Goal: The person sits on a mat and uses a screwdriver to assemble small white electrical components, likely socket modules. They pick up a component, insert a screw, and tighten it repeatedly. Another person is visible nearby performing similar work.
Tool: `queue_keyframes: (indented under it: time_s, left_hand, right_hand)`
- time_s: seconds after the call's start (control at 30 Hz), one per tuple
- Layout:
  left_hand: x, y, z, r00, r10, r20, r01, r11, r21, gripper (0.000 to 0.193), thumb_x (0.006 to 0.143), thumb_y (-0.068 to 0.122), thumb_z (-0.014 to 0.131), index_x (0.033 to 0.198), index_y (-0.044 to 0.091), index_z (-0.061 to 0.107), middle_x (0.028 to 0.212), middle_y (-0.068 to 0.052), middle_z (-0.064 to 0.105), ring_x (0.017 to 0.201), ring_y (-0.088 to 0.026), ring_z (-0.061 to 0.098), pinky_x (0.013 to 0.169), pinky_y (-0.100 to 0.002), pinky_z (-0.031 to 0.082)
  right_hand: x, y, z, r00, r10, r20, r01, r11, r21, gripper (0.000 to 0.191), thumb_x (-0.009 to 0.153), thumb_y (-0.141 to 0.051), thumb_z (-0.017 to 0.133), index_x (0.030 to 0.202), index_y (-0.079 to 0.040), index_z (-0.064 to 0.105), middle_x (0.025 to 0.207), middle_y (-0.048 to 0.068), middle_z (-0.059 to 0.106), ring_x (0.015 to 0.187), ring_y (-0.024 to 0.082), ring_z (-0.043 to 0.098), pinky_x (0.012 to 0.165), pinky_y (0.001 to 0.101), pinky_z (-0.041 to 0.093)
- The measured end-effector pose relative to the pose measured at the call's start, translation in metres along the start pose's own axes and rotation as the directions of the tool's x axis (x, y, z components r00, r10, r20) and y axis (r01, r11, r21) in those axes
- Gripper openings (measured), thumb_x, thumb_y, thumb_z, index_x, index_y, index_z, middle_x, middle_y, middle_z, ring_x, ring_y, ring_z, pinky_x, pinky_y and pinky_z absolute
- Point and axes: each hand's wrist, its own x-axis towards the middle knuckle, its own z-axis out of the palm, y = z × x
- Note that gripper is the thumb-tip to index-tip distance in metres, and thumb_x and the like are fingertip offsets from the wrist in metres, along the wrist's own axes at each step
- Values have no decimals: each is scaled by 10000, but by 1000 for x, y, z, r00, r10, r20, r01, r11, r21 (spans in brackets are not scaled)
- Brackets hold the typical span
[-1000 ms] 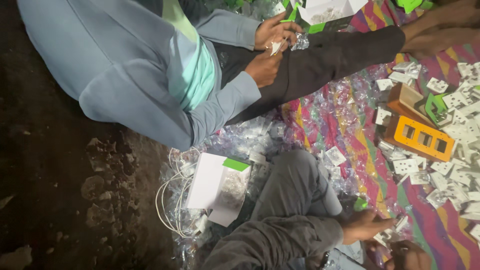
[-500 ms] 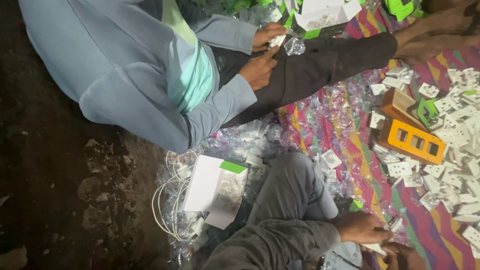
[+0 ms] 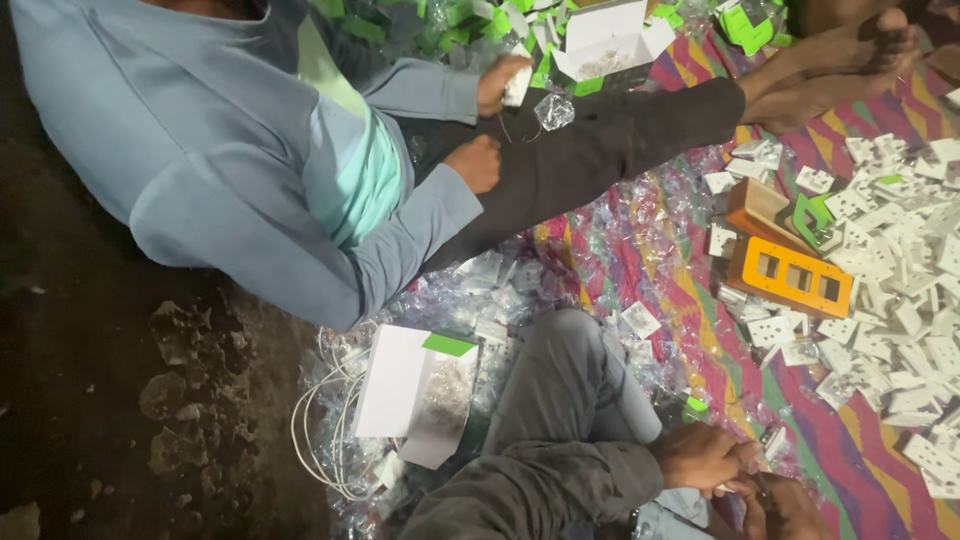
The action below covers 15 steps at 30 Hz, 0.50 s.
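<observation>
the wearer sits on a striped cloth [image 3: 700, 330] of pink, yellow, green and purple bands, crinkled clear plastic wrappers [image 3: 640, 230] strewn thick and glossy across it. the grey trouser knee [image 3: 560, 400] bends up in the lower middle. the left hand [image 3: 705, 458] and right hand [image 3: 790, 508] meet at the bottom edge just past that knee, fingers curled together and touching; what they pinch is too small and cut off to tell, so whether they grasp anything cannot be told. a small white square socket piece [image 3: 772, 440] in its wrapper lies just beside the left hand on the cloth.

to the right spreads a heap of flat white square socket plates [image 3: 900, 330], matte and hard-edged. among them lies an orange rectangular frame [image 3: 790, 277] with three square cut-outs, and an open brown cardboard box [image 3: 760, 208] just above it. an open white carton with a green flap [image 3: 415, 395] lies left of the knee, with looped white cable [image 3: 320, 440] beside it on dark rough floor [image 3: 120, 420].

a second person in a soft blue long-sleeved top [image 3: 200, 150] and dark trousers sits across; one of that person's hands [image 3: 500, 85] holds a small white piece, the other [image 3: 473, 163] rests fisted on the thigh. bare feet [image 3: 850, 60] stretch to the upper right, near another open white box [image 3: 610, 35].
</observation>
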Motion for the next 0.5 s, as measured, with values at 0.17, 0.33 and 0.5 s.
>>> queue_keyframes:
  time_s: [0.17,0.33,0.5]
  left_hand:
    - [9,-2,7,995,-96,9,96,982,-163,557,1102,435,380,1126,-16,705,791,-118,746,580,-272,732,712,-368,573]
    - [22,-22,19,976,-198,88,217,883,-416,535,1111,493,399,1237,23,621,833,-115,710,589,-234,695,545,-349,524]
    - [26,-28,29,939,-158,304,333,633,-699,670,1137,663,403,1069,45,652,694,-76,671,439,-113,587,321,-240,373]
  right_hand:
    - [17,-1,0,992,-114,60,104,983,152,223,920,22,671,1050,-159,690,821,93,692,716,220,714,652,296,547]
    - [29,-4,-4,948,-84,307,104,993,-50,284,668,-6,668,929,-63,764,658,153,676,588,294,680,583,388,527]
    - [-4,-13,14,884,455,-105,-307,735,605,136,1105,-153,651,1085,-20,626,726,105,607,574,127,518,532,269,374]
